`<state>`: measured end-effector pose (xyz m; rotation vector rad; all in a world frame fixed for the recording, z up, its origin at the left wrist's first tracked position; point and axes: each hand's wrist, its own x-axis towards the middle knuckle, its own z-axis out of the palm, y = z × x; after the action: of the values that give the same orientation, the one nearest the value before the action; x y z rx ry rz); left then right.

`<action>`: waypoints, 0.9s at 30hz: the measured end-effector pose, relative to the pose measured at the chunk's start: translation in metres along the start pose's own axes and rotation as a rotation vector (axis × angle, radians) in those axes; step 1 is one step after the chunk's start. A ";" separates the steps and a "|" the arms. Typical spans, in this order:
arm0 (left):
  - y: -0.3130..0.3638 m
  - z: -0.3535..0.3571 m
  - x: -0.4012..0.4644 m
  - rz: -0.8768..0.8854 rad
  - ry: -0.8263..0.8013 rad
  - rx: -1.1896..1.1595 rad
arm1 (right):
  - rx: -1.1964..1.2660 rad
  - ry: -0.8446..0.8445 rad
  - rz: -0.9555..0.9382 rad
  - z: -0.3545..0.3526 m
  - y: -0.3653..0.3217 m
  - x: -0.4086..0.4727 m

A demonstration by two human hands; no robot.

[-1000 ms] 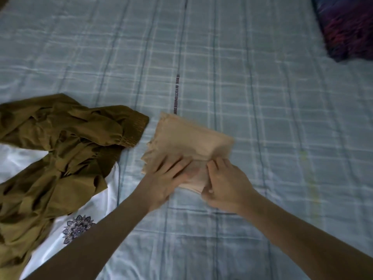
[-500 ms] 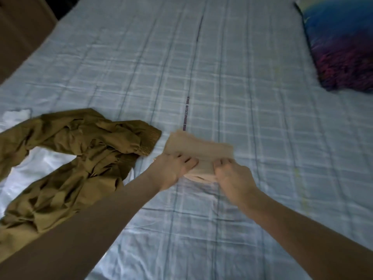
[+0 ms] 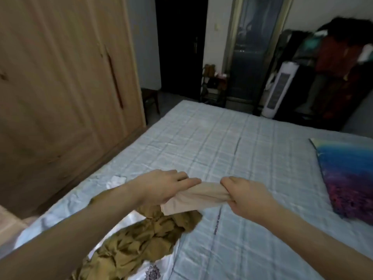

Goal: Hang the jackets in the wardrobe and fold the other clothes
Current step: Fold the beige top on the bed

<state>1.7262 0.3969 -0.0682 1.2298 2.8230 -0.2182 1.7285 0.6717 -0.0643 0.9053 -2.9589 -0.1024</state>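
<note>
I've got the folded beige garment (image 3: 198, 199) up off the bed (image 3: 232, 142), my left hand (image 3: 161, 187) clamped on its end at nine o'clock, my right hand (image 3: 247, 196) clamped on the end at three, and it hangs between them above the olive jacket (image 3: 141, 241). Risk here: the layers look loose, so if either grip slackens or I pull the ends apart, the fold likely opens and drops onto that jacket. The cloth looks thin, soft, pale beige, bunched into a narrow band with one flat corner sagging at six o'clock. The closed wardrobe (image 3: 60, 87) sits at ten o'clock.
</note>
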 end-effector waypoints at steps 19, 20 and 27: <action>-0.046 -0.072 -0.618 -0.901 0.081 0.165 | 0.031 0.313 -0.859 -0.167 -0.543 0.176; -0.042 -0.070 -0.652 -0.956 0.069 0.173 | 0.044 0.318 -0.898 -0.172 -0.578 0.179; -0.018 -0.059 -0.815 -1.238 0.015 0.169 | 0.163 0.253 -1.175 -0.190 -0.769 0.205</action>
<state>2.2689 -0.1962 0.0782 -0.6649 3.1523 -0.4654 1.9993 -0.0880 0.0717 2.2976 -1.8514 0.2024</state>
